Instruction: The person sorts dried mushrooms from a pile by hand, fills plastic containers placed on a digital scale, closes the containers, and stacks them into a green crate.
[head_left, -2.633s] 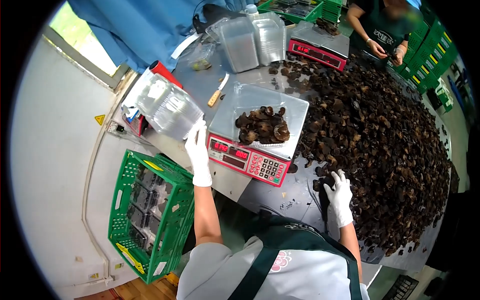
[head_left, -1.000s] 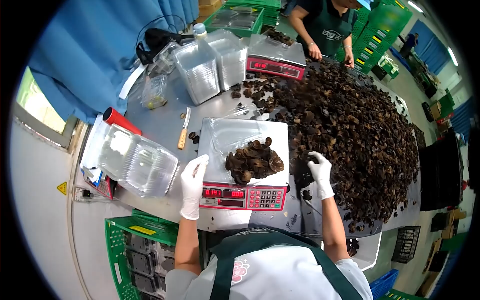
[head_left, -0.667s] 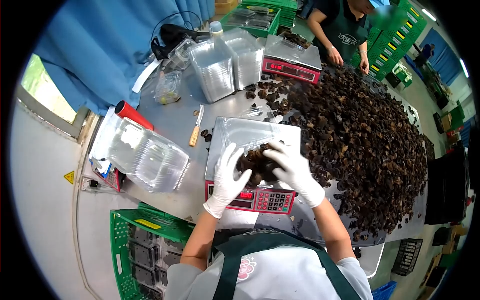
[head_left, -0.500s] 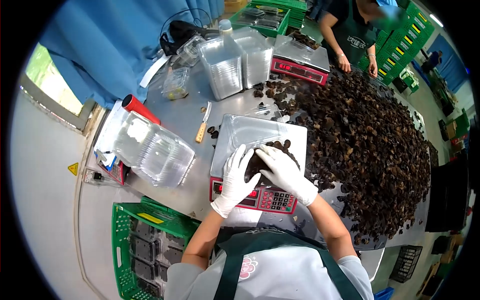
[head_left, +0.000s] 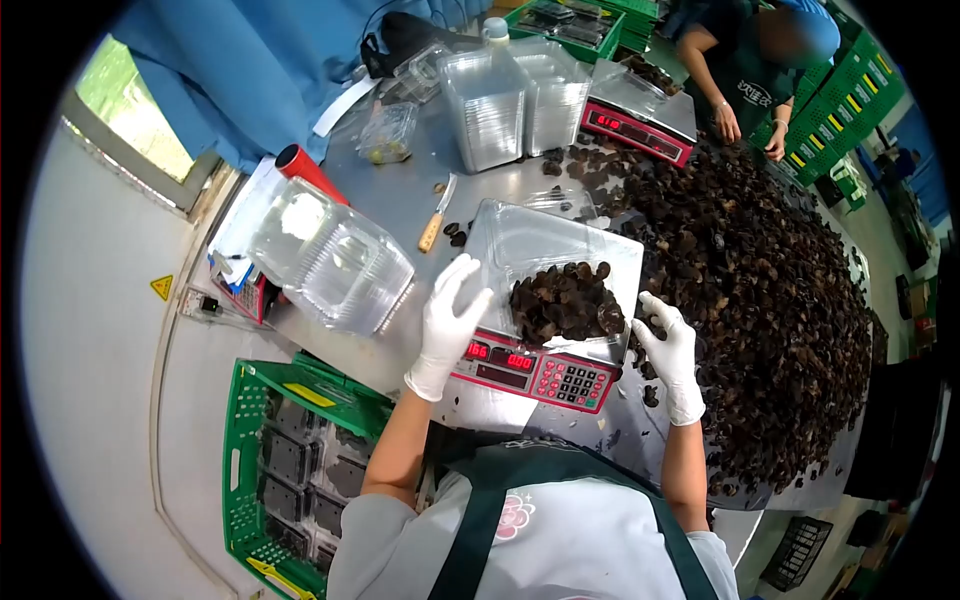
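Note:
Dark brown wood ear mushrooms [head_left: 566, 305] lie heaped in a clear plastic box [head_left: 520, 262] whose lid stands open. Under the box is a digital scale [head_left: 625, 270] with a red front, keypad and lit figures. At the scale's left side, my left hand [head_left: 447, 322], in a white glove, holds nothing and has its fingers apart. My right hand [head_left: 669, 350], gloved as well, is off the scale's right edge with fingers loosely curled and apart, beside the large mushroom pile [head_left: 760, 330]. Neither hand touches the mushrooms in the box.
Nested clear boxes [head_left: 345, 270] lie at the left, near a knife [head_left: 438, 213] and a red cylinder [head_left: 310, 172]. Taller box stacks [head_left: 485, 110] and a second scale [head_left: 640, 128] stand behind. Another person [head_left: 745, 70] works across the table. A green crate [head_left: 245, 470] holds packed boxes below left.
Both hands have come off the mushrooms in the box and moved apart, one to each side of the scale. The view has shifted slightly. The co-worker leans further over the pile.

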